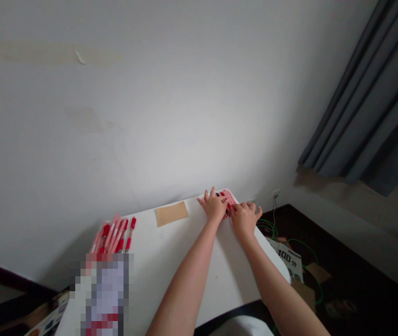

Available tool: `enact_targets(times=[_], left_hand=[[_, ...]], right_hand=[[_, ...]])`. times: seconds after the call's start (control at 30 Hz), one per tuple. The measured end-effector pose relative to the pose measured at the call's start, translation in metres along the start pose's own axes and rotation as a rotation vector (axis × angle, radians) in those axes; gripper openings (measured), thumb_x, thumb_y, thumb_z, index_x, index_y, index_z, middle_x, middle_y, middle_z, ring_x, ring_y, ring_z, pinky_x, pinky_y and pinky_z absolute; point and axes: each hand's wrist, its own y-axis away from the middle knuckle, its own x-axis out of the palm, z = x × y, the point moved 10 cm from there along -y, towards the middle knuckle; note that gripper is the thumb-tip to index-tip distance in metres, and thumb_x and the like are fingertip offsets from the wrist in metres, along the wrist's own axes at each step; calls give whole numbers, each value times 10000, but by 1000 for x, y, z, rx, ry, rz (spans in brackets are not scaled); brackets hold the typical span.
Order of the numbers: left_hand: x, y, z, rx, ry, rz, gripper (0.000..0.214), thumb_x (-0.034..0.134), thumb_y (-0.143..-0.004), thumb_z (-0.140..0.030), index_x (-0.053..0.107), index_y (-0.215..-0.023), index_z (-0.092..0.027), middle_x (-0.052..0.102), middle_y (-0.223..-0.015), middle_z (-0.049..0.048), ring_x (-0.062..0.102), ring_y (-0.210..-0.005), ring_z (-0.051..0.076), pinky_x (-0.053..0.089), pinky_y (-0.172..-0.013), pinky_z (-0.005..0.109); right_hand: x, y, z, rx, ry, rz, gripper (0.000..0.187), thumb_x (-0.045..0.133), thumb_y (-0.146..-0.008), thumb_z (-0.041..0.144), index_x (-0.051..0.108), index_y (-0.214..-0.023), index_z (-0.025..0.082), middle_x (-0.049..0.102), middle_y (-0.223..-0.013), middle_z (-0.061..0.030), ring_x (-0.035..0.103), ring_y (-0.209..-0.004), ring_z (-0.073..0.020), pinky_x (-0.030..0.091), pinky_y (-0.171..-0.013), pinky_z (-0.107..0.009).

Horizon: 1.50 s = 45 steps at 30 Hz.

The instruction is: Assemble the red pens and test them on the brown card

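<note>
At the far right corner of the white table (171,270) lies a bunch of pink and red pens (229,198), with some dark parts among them. My left hand (215,206) is over the left side of the bunch, its fingers spread and its thumb side touching the pens. On the right side of the bunch, my right hand (245,218) has its thumb and forefinger closed at the pens, while its outer fingers stick out. Both hands partly cover the pens, so the exact hold is hard to see.
A brown cardboard piece (171,213) lies by the table's back edge. More pink and red pens (116,234) lie at the left end, near a blurred-out patch. The wall (185,116) borders the back. Green cable (268,227) and printed packaging (288,255) are on the floor at right.
</note>
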Motion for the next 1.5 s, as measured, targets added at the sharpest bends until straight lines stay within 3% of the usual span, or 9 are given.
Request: enact_targets(times=[0.47,0.77,1.03,1.27,1.4,1.5], left_hand=[[3,4,2,-9,20,1,203,594,-794,-473,714,-955,-442,427,-1470,-41,305,-1374,319,128,-1099,693],[-9,3,14,-63,48,27,222,566,-813,-479,701,-987,-453,461,-1445,-53,295,-1377,304,121,-1106,684],[-37,12,50,-95,54,42,241,535,-837,-464,705,-1002,-421,496,-1420,-38,302,-1378,291,135,-1120,660],[-64,26,97,-136,52,-5,208,572,-823,-441,720,-963,-397,540,-1377,-17,321,-1366,302,152,-1101,672],[-84,36,126,-184,38,-24,194,594,-817,-402,725,-956,-370,574,-1340,-6,371,-1335,284,180,-1108,639],[-97,47,142,-209,32,-23,226,578,-830,-378,717,-1004,-334,596,-1316,7,450,-1269,249,260,-1111,541]], right_hand=[[3,0,-2,15,-6,38,288,442,-916,319,715,-951,238,679,-959,-90,428,-1046,-291,125,-1006,-566],[4,1,0,-10,-20,15,265,464,-895,299,715,-957,241,678,-951,-90,432,-1025,-283,153,-997,-519],[9,4,23,-85,-92,91,237,503,-888,291,724,-964,254,674,-990,-78,439,-1004,-253,233,-905,-402],[9,10,58,-189,-152,127,219,525,-894,283,719,-994,261,665,-1047,-65,453,-1037,-242,262,-891,-366],[11,15,82,-246,-153,143,219,530,-895,283,716,-1009,258,661,-1011,-80,461,-1041,-244,293,-874,-357],[13,21,101,-294,-168,168,217,518,-899,268,722,-970,251,662,-987,-79,470,-1029,-244,314,-875,-355]])
